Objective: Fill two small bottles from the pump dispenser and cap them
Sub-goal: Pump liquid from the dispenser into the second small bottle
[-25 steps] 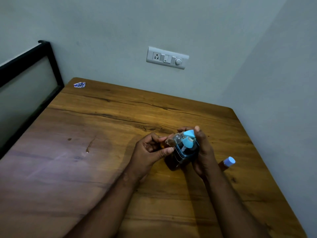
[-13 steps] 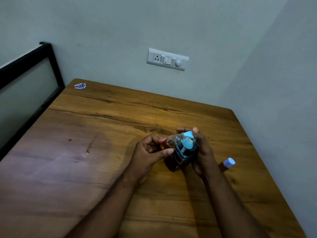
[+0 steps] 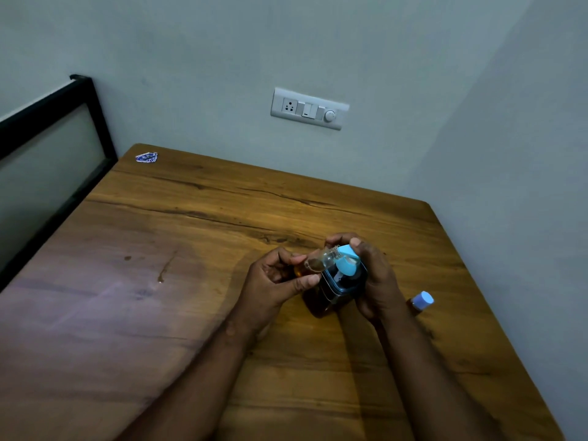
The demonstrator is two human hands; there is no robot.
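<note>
A pump dispenser (image 3: 335, 289) with dark amber liquid and a light blue pump head (image 3: 347, 264) stands on the wooden table (image 3: 159, 313). My right hand (image 3: 375, 278) grips the dispenser, with a finger on top of the pump head. My left hand (image 3: 276, 281) pinches a small clear bottle (image 3: 319, 261), tilted, its open mouth at the pump's spout; some amber liquid lies inside it. A second small bottle (image 3: 420, 302) with a pale blue cap stands on the table to the right of my right hand.
The table sits in a corner, with walls close behind and to the right. A switch and socket plate (image 3: 309, 108) is on the back wall. A black-framed panel (image 3: 47, 148) runs along the table's left side. A small sticker (image 3: 146, 157) lies at the far left corner.
Both hands, the dispenser and the small bottle have stayed almost where they were; only the camera has shifted slightly.
</note>
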